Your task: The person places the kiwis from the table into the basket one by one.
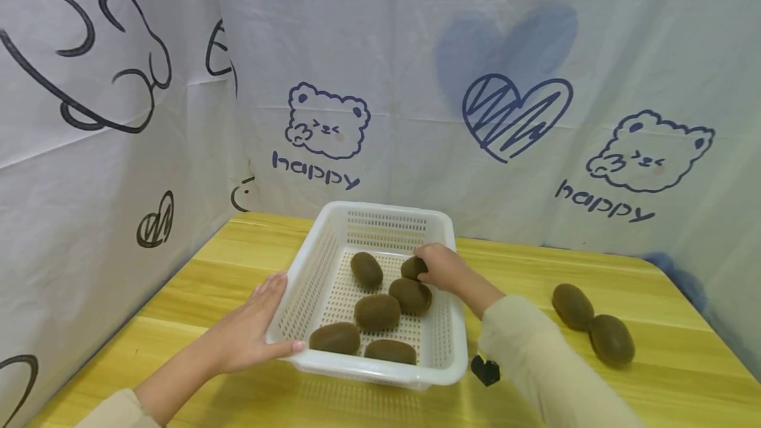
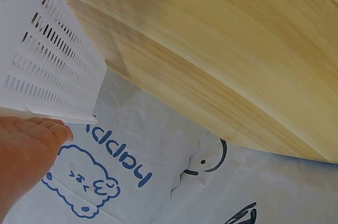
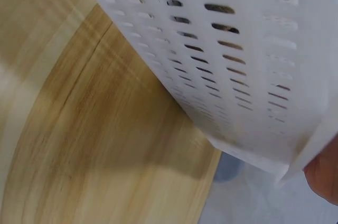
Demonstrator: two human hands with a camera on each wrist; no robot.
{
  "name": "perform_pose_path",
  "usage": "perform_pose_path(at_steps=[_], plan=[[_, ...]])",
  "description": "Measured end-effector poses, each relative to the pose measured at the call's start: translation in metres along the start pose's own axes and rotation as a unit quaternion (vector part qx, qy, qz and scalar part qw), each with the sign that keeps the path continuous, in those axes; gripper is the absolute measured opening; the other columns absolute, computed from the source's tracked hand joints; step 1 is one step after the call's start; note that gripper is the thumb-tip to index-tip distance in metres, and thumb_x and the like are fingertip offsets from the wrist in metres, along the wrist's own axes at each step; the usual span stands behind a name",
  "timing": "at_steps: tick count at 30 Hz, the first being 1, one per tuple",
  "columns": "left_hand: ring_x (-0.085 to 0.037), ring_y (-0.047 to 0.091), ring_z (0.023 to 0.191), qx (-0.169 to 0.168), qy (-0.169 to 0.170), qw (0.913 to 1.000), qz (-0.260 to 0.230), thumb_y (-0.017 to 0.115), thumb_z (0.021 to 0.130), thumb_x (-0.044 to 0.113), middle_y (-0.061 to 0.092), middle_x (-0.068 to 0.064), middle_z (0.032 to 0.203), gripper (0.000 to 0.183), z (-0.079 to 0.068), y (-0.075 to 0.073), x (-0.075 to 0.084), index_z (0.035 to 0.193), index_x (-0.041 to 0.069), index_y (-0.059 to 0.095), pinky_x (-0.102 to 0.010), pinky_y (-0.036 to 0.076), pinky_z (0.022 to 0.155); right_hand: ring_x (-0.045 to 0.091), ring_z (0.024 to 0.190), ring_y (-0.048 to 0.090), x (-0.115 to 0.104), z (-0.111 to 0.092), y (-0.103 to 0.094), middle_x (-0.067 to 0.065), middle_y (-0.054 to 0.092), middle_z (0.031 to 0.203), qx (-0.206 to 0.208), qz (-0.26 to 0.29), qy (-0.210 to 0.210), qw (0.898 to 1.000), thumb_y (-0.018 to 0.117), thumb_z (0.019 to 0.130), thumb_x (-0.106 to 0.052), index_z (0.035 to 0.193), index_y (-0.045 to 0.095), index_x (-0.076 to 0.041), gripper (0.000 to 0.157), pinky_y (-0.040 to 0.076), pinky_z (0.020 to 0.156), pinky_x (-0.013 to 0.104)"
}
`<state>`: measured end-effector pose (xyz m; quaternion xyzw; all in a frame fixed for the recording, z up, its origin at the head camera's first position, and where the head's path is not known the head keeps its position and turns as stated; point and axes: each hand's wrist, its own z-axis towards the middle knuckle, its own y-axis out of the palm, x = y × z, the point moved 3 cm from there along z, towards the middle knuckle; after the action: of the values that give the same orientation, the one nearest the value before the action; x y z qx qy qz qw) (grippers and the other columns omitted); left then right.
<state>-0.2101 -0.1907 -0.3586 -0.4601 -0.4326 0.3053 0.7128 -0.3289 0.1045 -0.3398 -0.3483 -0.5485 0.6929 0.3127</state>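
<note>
A white plastic basket [image 1: 442,355] with slotted walls stands on the table with several brown kiwifruits inside. My right hand [image 1: 447,269] reaches over its right rim and grips a kiwifruit [image 1: 411,267] near the far right of the basket, covering part of it. Just in front of that one lies another kiwifruit [image 1: 410,296]. My left hand [image 1: 252,325] holds the basket at its near left corner, thumb on the front rim and fingers along the left side. In the left wrist view, the fingers [image 2: 50,129] are at the basket rim [image 2: 63,119].
To the right of the basket, two more kiwifruits [image 1: 612,341] lie touching on the yellow wood-grain table [image 1: 529,263]. A black heart-shaped mark [image 1: 485,370] shows beside the basket. White printed cloth [image 1: 404,84] hangs behind the table and along its left side.
</note>
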Motion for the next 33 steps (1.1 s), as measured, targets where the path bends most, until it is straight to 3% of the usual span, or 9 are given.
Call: perform_pose_path(at_steps=[3, 11, 19, 27, 33], plan=[[-0.042, 0.018, 0.140, -0.001, -0.001, 1.0000, -0.003, 0.060, 0.077, 0.061, 0.019, -0.025, 0.151, 0.106, 0.000, 0.000, 0.000, 0.143, -0.010, 0.019, -0.054, 0.022, 0.113, 0.033, 0.100, 0.062, 0.001, -0.002, -0.004, 0.021, 0.066, 0.106, 0.013, 0.010, -0.009, 1.000, 0.069, 0.078, -0.003, 0.107, 0.062, 0.007, 0.032, 0.053, 0.085, 0.041], [-0.042, 0.018, 0.140, -0.001, -0.003, 1.0000, -0.003, 0.060, 0.077, 0.061, 0.019, -0.025, 0.151, 0.105, 0.000, 0.001, -0.001, 0.144, -0.009, 0.019, -0.054, 0.022, 0.113, 0.041, 0.107, 0.058, 0.011, -0.012, -0.018, 0.028, 0.063, 0.112, 0.099, 0.054, -0.010, 0.994, 0.065, 0.081, -0.002, 0.112, 0.060, 0.013, 0.035, 0.048, 0.094, 0.048], [-0.042, 0.018, 0.140, 0.000, 0.002, 1.0000, 0.001, 0.060, 0.077, 0.061, 0.018, -0.025, 0.151, 0.106, 0.000, 0.000, -0.001, 0.143, -0.010, 0.019, -0.054, 0.022, 0.113, 0.042, 0.111, 0.055, 0.023, -0.032, -0.027, 0.028, 0.060, 0.117, 0.175, 0.116, 0.026, 0.977, 0.064, 0.083, -0.004, 0.115, 0.059, 0.011, 0.036, 0.047, 0.095, 0.050], [-0.042, 0.017, 0.140, -0.004, 0.001, 1.0000, 0.000, 0.060, 0.077, 0.061, 0.018, -0.026, 0.151, 0.105, 0.001, -0.001, 0.000, 0.143, -0.010, 0.019, -0.054, 0.022, 0.113, 0.042, 0.106, 0.058, 0.030, -0.052, -0.027, 0.027, 0.063, 0.111, 0.240, 0.122, 0.020, 0.963, 0.068, 0.080, -0.003, 0.113, 0.060, 0.011, 0.037, 0.049, 0.091, 0.051], [-0.042, 0.017, 0.140, -0.004, -0.002, 1.0000, -0.001, 0.060, 0.077, 0.061, 0.018, -0.025, 0.151, 0.105, 0.000, -0.001, -0.001, 0.144, -0.009, 0.019, -0.054, 0.022, 0.113, 0.043, 0.111, 0.055, 0.033, -0.066, -0.026, 0.028, 0.060, 0.117, 0.266, 0.128, 0.028, 0.955, 0.068, 0.080, -0.003, 0.116, 0.058, 0.011, 0.040, 0.046, 0.095, 0.054]])
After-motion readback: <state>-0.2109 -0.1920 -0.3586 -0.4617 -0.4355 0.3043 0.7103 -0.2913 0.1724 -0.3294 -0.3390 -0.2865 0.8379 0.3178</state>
